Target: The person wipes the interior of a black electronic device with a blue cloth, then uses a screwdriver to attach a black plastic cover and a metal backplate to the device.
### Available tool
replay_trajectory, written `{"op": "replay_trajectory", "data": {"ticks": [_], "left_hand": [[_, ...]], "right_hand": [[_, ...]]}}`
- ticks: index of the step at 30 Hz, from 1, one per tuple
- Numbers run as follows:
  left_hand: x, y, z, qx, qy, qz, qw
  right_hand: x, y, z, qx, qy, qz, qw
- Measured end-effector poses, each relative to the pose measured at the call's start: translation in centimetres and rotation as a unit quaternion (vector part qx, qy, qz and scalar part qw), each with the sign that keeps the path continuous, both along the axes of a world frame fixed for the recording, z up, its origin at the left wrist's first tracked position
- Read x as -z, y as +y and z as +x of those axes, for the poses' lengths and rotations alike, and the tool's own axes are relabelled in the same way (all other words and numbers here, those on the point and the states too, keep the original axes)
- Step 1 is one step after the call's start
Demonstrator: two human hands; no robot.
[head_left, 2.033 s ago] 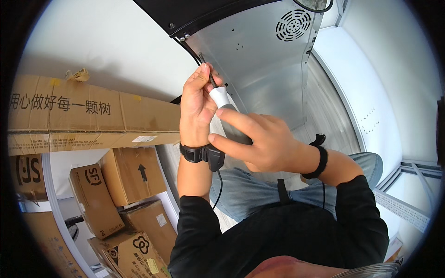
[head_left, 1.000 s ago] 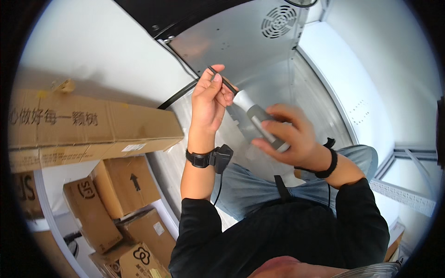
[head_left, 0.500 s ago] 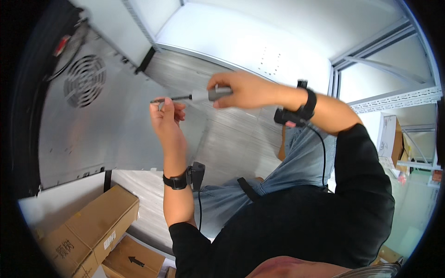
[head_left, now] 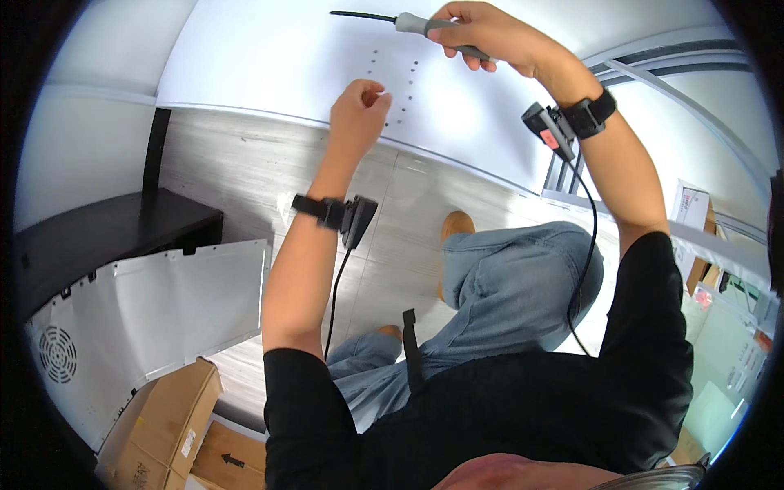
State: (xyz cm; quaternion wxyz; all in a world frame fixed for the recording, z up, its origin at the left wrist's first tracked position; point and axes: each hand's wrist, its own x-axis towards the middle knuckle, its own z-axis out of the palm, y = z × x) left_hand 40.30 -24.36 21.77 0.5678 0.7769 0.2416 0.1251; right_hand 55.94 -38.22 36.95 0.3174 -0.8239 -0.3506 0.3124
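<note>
My right hand (head_left: 482, 37) is wrapped round the grey handle of a screwdriver (head_left: 411, 23), whose long dark shaft points left above a white surface (head_left: 261, 61). Lower and to the left, my left hand (head_left: 357, 118) is closed, its thumb and fingertips together. Whatever may be pinched there is hidden. Just right of it, on the white surface, are several small dark spots (head_left: 411, 82) in two rows; they look like screws. Neither hand touches the metal panel (head_left: 196, 294) at the lower left, which has a round vent grille.
A black ledge (head_left: 114, 233) stands behind the panel. Cardboard boxes (head_left: 175, 416) lie at the lower left. A metal frame (head_left: 678, 106) rises on the right. Cables (head_left: 336, 302) hang from the black devices strapped to both wrists.
Both hands have moved from beside the metal panel to over the white surface. The screwdriver tip, earlier at my left fingertips, is now apart from them. My view has swung right.
</note>
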Motion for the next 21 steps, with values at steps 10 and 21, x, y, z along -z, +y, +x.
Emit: {"op": "replay_trajectory", "data": {"ticks": [10,21], "left_hand": [[9.4,-2.3,13.8,-0.022,0.106,0.164,0.980],[11.9,-3.0,16.6,-0.045,0.164,0.202,0.965]], "right_hand": [[8.2,-3.9,6.6,0.116,0.180,0.033,0.976],[11.0,-4.4,7.8,0.100,0.211,0.058,0.971]]}}
